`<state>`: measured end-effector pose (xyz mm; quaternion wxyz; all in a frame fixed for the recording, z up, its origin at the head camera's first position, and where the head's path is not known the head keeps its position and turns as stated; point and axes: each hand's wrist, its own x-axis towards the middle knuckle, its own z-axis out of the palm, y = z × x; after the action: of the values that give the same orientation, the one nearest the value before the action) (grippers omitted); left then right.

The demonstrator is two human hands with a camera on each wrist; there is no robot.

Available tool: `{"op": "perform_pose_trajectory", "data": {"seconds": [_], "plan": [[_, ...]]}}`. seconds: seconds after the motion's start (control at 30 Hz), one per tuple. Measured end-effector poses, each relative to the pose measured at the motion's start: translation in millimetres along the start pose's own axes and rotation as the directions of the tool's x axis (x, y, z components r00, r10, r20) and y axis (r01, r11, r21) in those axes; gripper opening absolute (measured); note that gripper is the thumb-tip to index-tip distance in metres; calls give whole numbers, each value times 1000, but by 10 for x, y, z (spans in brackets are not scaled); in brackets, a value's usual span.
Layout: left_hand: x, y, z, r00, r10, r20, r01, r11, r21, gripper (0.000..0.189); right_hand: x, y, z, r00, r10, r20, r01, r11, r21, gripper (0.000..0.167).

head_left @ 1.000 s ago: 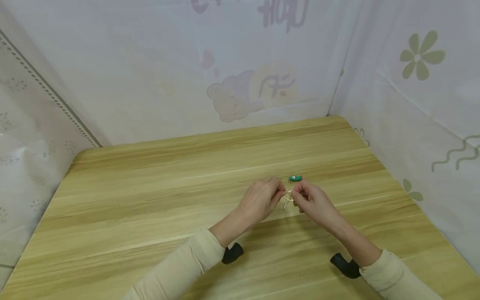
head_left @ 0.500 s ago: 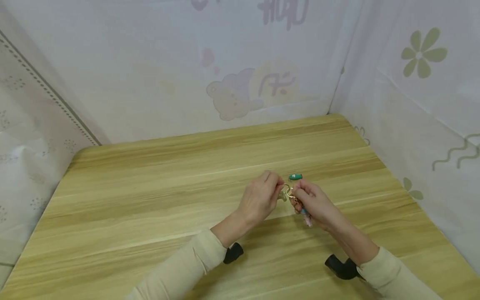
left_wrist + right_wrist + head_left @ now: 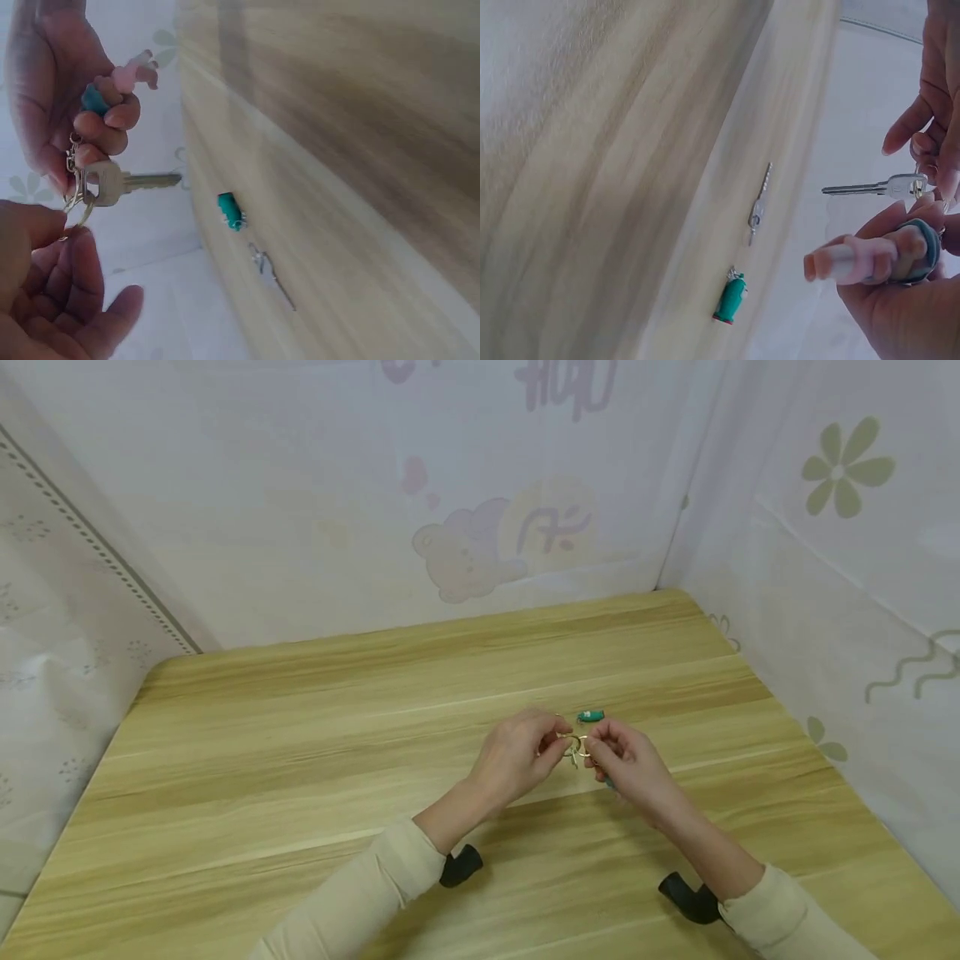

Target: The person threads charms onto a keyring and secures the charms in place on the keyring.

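A person in cream sleeves (image 3: 352,893) works over a wood-grain tabletop (image 3: 300,752), 2 bare hands close together right of its middle. The left hand (image 3: 517,752) has its grip narrowed to a pinch, thumb and finger holding a gold ring (image 3: 86,217). Just beside it, the right hand (image 3: 628,768) pinches a 2nd gold ring (image 3: 73,199), near which a short chain (image 3: 73,154) leads to a small figurine (image 3: 855,259) in pink and teal, tucked against the curled fingers. The 2 rings meet between the fingertips; whether they are linked cannot be told. A metal key (image 3: 112,182) hangs at the rings, its blade pointing down toward the wood, the whole cluster held above the surface. Beyond the hands, a green charm (image 3: 591,716) with a metal fitting at 1 end lies on the tabletop, and near it rests a loose key (image 3: 759,206), flat on the wood and seen best from the wrists. Near the cuffs, 2 black curved pieces (image 3: 461,866) show, 1 by each wrist. Pale cloth (image 3: 300,510) rises behind the tabletop, printed with a bear (image 3: 457,560); a green flower (image 3: 847,468) marks the cloth at right.
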<state>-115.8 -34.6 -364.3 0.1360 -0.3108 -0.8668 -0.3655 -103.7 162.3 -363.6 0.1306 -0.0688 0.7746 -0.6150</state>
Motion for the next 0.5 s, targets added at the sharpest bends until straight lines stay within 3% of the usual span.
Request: {"op": "perform_pose_trajectory", "data": {"seconds": [0.13, 0.3, 0.5], "plan": [[23, 11, -20, 999, 23, 40, -26, 996, 83, 4, -5, -23, 15, 999, -48, -25, 46, 996, -79, 11], [36, 15, -22, 992, 125, 25, -128, 967, 220, 4, -11, -41, 19, 997, -68, -20, 65, 988, -137, 10], [31, 25, -16, 986, 168, 14, -166, 956, 244, 5, -7, -34, 16, 997, -72, -18, 68, 983, -172, 11]]}}
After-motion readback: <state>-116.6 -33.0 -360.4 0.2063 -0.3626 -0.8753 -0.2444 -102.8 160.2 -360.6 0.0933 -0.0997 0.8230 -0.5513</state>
